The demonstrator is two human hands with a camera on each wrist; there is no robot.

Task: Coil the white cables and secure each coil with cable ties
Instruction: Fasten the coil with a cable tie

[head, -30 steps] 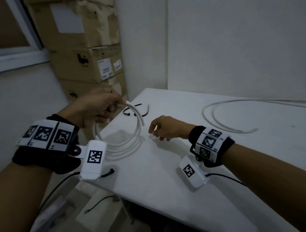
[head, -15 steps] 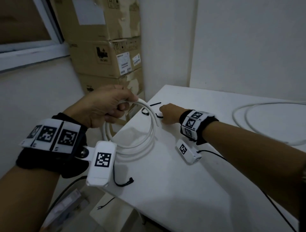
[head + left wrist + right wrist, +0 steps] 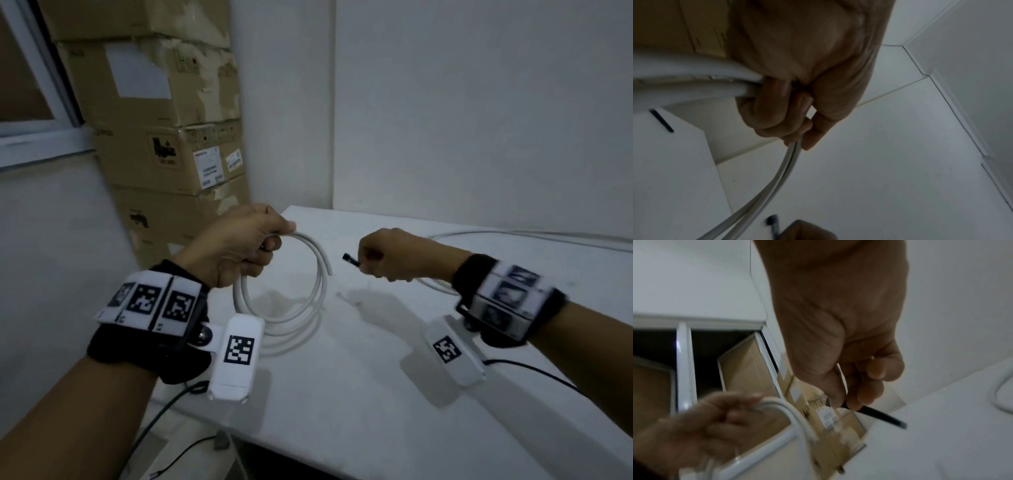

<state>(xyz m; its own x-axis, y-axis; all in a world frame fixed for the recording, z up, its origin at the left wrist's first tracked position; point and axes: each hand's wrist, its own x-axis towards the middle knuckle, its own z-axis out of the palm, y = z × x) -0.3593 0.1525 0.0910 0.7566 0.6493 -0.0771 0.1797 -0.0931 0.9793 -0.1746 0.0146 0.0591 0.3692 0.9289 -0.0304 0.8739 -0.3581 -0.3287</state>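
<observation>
My left hand (image 3: 239,245) grips the top of a coiled white cable (image 3: 310,301), holding the loops upright over the left end of the white table (image 3: 342,394). The left wrist view shows the fingers (image 3: 777,110) curled round the cable strands (image 3: 760,199). My right hand (image 3: 387,255) pinches a black cable tie (image 3: 351,259) just right of the coil, a short gap away. In the right wrist view the tie (image 3: 881,416) sticks out from between thumb and fingers, with the coil (image 3: 797,417) to its left. A second, loose white cable (image 3: 513,236) lies behind the right hand.
Stacked cardboard boxes (image 3: 164,137) stand against the wall left of the table. A window frame (image 3: 41,137) sits at far left. The table meets the wall at the back. Black wrist-camera leads (image 3: 534,371) trail over the table's near part.
The right hand reached to the ties at the table's far left corner, then drew back to the right holding one black tie. The left hand kept hold of the coil.
</observation>
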